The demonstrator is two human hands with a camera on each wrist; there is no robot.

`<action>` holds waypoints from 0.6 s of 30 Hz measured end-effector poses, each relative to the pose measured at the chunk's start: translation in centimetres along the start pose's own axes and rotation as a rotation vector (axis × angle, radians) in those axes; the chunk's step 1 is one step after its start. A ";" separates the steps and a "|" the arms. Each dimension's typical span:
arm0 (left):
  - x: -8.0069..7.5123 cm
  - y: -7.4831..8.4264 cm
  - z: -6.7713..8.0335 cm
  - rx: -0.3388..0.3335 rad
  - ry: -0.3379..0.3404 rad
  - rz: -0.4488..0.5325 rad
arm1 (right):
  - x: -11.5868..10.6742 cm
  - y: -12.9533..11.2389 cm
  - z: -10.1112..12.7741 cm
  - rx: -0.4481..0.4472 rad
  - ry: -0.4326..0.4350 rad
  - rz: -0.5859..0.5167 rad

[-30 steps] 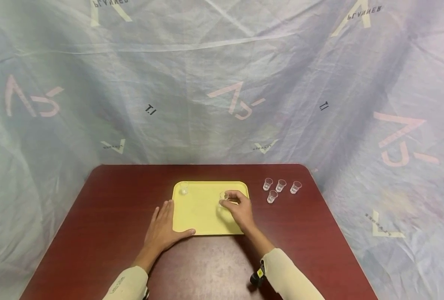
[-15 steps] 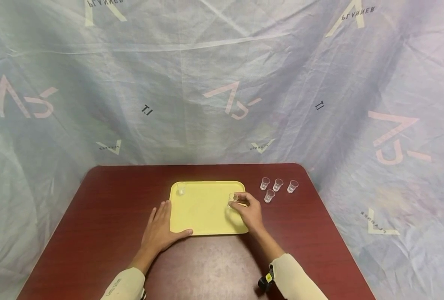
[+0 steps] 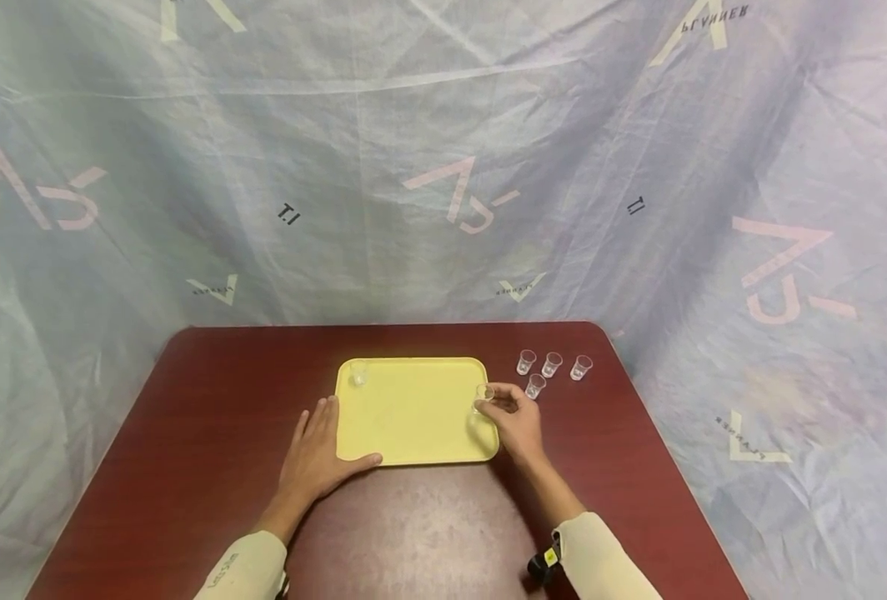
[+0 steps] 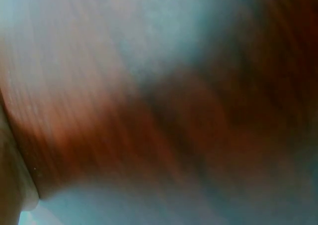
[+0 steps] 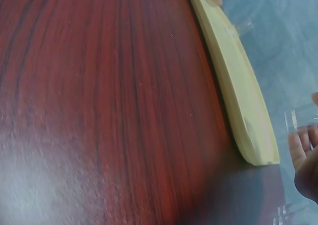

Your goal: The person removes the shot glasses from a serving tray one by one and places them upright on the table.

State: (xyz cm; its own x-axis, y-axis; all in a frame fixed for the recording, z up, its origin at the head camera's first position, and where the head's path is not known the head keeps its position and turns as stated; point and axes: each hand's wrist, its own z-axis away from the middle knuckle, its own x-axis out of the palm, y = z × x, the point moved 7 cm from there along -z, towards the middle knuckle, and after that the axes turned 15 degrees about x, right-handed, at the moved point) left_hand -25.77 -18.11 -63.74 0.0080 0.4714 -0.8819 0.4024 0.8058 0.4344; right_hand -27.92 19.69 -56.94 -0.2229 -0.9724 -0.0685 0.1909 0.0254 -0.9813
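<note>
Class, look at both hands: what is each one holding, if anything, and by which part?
The right hand pinches a small clear cup near its rim, over the yellow tray's right edge. The left hand holds nothing; it rests flat against the tray's left side.

Head view evenly lit, sharp, soft shadows; L wrist view fully blurred; R wrist view blurred near lens.

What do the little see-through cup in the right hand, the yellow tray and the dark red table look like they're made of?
The small clear cup pinched by the right hand looks like thin transparent plastic, possibly glass: the tray shows through it. The yellow rectangular tray seems moulded plastic, matte, with rounded corners and a raised rim. The dark red table shows wood grain with soft glare, likely laminate or varnished wood.
</note>
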 end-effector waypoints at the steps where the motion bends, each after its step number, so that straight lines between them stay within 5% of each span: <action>1: -0.1 -0.1 0.0 -0.002 0.002 -0.004 | -0.1 0.0 -0.1 0.001 0.003 0.000; 18: 0.1 0.0 0.1 -0.021 -0.025 0.003 | -5.3 0.6 -1.1 0.049 0.107 0.054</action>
State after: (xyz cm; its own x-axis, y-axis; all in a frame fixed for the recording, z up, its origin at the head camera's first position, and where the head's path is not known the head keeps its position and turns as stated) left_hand -25.71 -18.09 -63.83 0.0324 0.4653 -0.8846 0.3828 0.8118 0.4410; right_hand -27.72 25.11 -57.34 -0.3116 -0.9394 -0.1427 0.2513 0.0633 -0.9658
